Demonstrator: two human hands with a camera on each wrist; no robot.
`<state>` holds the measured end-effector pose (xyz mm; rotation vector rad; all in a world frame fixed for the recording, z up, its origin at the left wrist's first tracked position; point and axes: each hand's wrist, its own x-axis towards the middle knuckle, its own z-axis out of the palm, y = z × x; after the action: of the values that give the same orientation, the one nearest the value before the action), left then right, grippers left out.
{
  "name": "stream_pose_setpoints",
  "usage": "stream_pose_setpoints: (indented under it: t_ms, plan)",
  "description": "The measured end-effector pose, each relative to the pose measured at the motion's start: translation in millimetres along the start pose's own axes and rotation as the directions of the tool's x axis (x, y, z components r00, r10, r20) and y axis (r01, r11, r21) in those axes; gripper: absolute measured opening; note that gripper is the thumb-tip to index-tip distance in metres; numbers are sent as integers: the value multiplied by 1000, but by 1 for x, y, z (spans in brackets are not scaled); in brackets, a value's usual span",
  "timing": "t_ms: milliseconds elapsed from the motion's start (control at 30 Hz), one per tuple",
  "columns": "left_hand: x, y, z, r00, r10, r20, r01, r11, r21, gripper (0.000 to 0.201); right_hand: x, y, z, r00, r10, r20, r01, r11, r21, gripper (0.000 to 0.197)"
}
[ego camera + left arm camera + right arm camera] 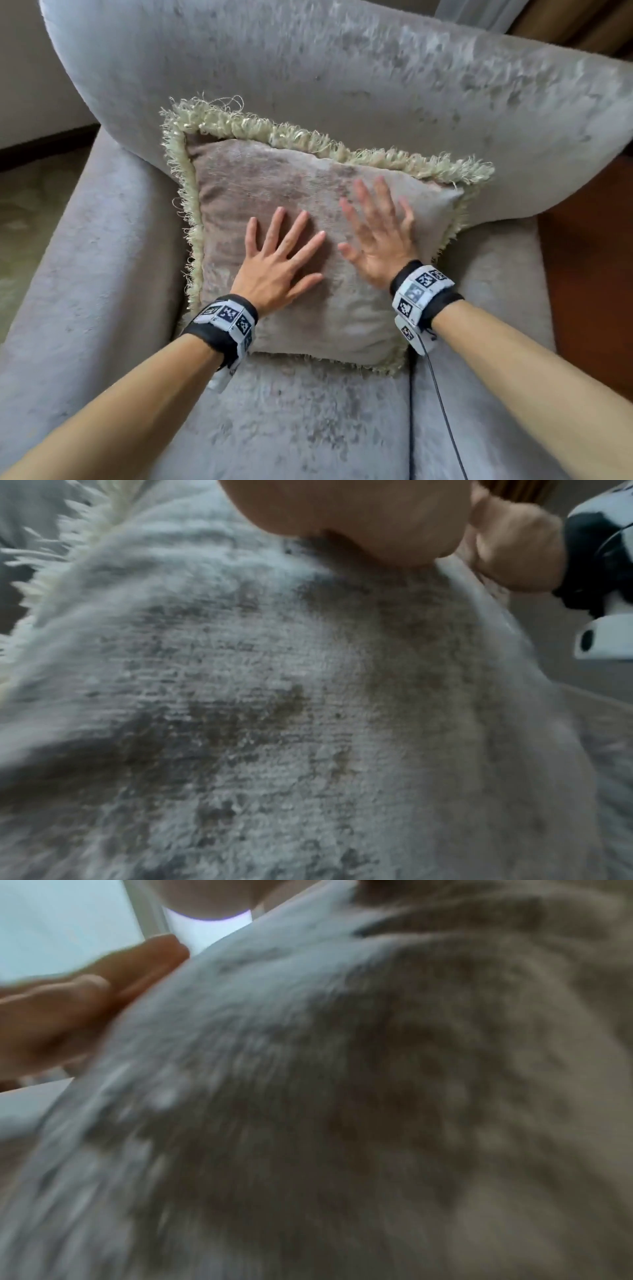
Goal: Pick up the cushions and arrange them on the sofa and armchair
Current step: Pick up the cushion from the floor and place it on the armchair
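A taupe cushion (260, 192) with a pale fringe leans against the backrest of the grey velvet armchair (342, 68). My left hand (281, 253) lies flat on the cushion's face with its fingers spread. Beside it, my right hand (380, 233) is open with straight fingers at the cushion's right half; it is motion-blurred. In the left wrist view the cushion (274, 696) fills the picture under my palm (342, 515). The right wrist view is blurred, showing the cushion fabric (342, 1096) and my fingers (85, 996) at its left edge.
The armchair's left armrest (85, 257) and right armrest (496, 291) flank the cushion. The seat (291, 411) shows below it. A pale carpet (20, 219) lies on the left and a dark wooden floor (589, 257) on the right.
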<state>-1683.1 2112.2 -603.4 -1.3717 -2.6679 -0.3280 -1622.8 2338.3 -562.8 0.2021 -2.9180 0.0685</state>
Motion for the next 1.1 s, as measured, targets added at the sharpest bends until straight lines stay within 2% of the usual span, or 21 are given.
stream_pose_setpoints:
  t_ms: [33,67,100,133,167,200,233,267,300,333,367,400,433,467,533,567,633,700,867,967,1100]
  plan:
    - [4,-5,4,1000,-2,25,1,1000,28,70,-9,9,6,999,3,34,-2,1000,-24,63]
    - [8,-11,6,998,-32,54,30,999,42,73,-15,25,10,992,122,38,-121,992,-37,62]
    - [13,-17,7,993,-80,83,77,996,41,76,-19,38,10,943,331,25,-331,944,-11,63]
    - [16,-22,7,987,-130,93,127,991,38,78,-21,47,5,866,501,-5,-500,865,35,63]
    - [18,-25,5,983,-162,86,159,987,35,80,-23,50,3,833,552,-42,-549,833,64,64]
    - [19,-23,5,984,-164,67,163,986,27,81,-24,46,3,875,481,-63,-478,877,57,65]
    - [19,-20,4,988,-151,43,151,988,22,81,-27,42,6,948,311,-69,-310,950,24,66]
    - [20,-17,5,990,-143,20,142,989,27,80,-30,38,12,988,148,-39,-148,989,-5,66]
    - [22,-17,6,989,-151,3,151,988,31,80,-33,38,18,997,80,0,-80,996,-26,66]
    - [23,-19,8,983,-185,-4,185,982,23,81,-36,42,21,989,148,13,-147,988,-42,65]
    - [24,-23,8,969,-245,-5,245,969,13,82,-39,49,23,945,328,-12,-328,944,-29,65]
    - [26,-30,8,948,-319,-1,319,948,6,83,-41,56,23,862,505,-42,-505,863,3,64]
    - [26,-36,6,923,-385,9,385,923,3,85,-43,60,20,796,604,-44,-603,797,30,65]
    - [26,-40,2,898,-440,18,440,898,-8,86,-45,60,14,780,626,-26,-625,780,36,65]
    - [23,-46,-8,842,-540,9,538,838,-93,87,-51,59,5,807,590,-31,-589,807,31,65]
    - [22,-48,-13,809,-588,9,583,799,-149,88,-54,59,0,801,597,-44,-595,802,42,66]
    - [21,-54,-22,749,-662,34,650,723,-235,90,-58,61,-8,753,653,-76,-649,757,76,68]
    - [18,-61,-33,722,-691,49,671,681,-293,91,-62,62,-16,718,691,-85,-684,723,100,70]
    - [0,-73,-44,674,-736,68,678,579,-452,94,-50,41,-38,803,593,-62,-584,803,120,73]
    - [-13,-79,-40,627,-769,120,658,441,-611,100,-22,26,-46,857,509,-80,-493,856,155,78]
    - [-25,-76,-30,598,-763,243,636,268,-724,106,33,-2,-54,946,316,-71,-302,940,159,84]
